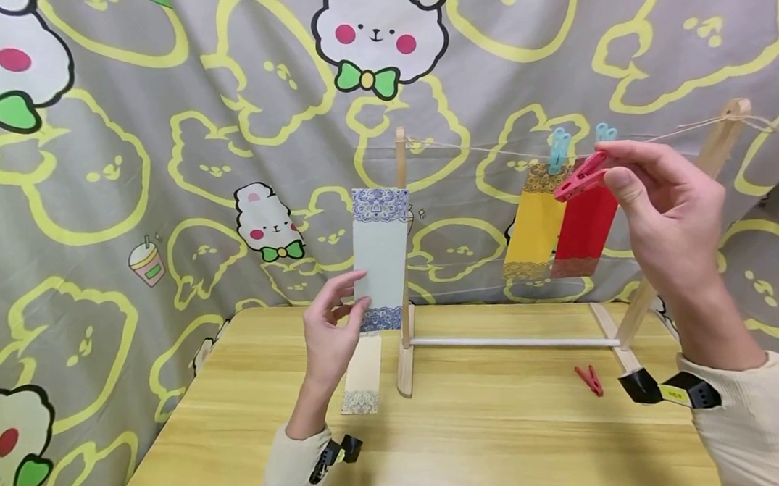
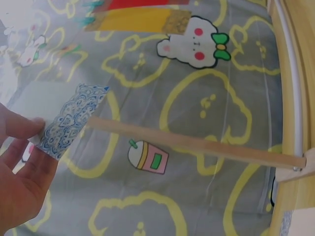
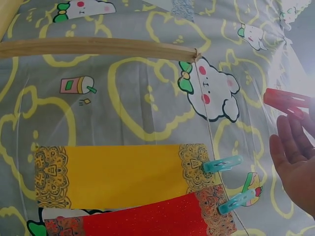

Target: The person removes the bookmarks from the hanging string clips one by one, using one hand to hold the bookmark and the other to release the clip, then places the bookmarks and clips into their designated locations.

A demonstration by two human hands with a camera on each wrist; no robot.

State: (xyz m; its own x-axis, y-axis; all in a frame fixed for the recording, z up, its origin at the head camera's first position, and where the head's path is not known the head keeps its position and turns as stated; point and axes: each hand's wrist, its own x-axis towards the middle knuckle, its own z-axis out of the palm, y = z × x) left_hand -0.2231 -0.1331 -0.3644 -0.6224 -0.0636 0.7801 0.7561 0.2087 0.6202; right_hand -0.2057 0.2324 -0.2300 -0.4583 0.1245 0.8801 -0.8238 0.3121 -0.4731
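My left hand (image 1: 328, 336) pinches a pale blue paper strip (image 1: 380, 254) near its lower end, between thumb and fingers. Blue lace patterns band both ends of the strip, which stands upright beside the rack's left post (image 1: 405, 271). On the right, my right hand (image 1: 678, 212) pinches a red clothespin (image 1: 579, 178) by its handle ends, its tip pointing left. That clothespin overlaps the hanging strips in the head view. A yellow strip (image 3: 123, 176) and a red strip (image 3: 147, 219) hang from the string (image 1: 483, 147), each under a light blue clothespin (image 3: 224, 163).
A second red clothespin (image 1: 589, 381) lies on the wooden table (image 1: 502, 426), right of centre. Flat behind my left hand is a cream patterned strip (image 1: 362, 367). The rack has a white bottom bar (image 1: 511, 342) and a right post (image 1: 714, 138). A patterned curtain (image 1: 184, 165) hangs behind.
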